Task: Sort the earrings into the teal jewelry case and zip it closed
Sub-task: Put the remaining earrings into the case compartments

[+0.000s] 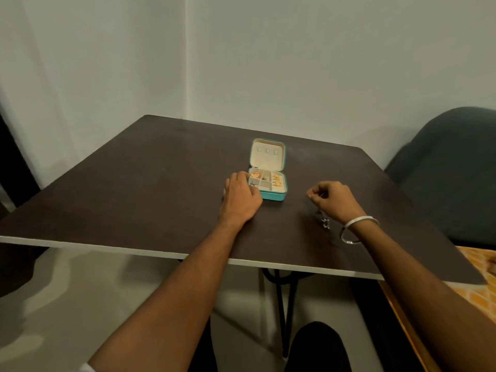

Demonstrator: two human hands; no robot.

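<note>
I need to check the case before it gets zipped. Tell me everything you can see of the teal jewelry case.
The teal jewelry case lies open on the dark table, its lid upright behind, lined cream with three small tabs. The cream tray is split into compartments; gold earrings fill the right one, others sit at the left. The left hand rests against its left side.
</note>
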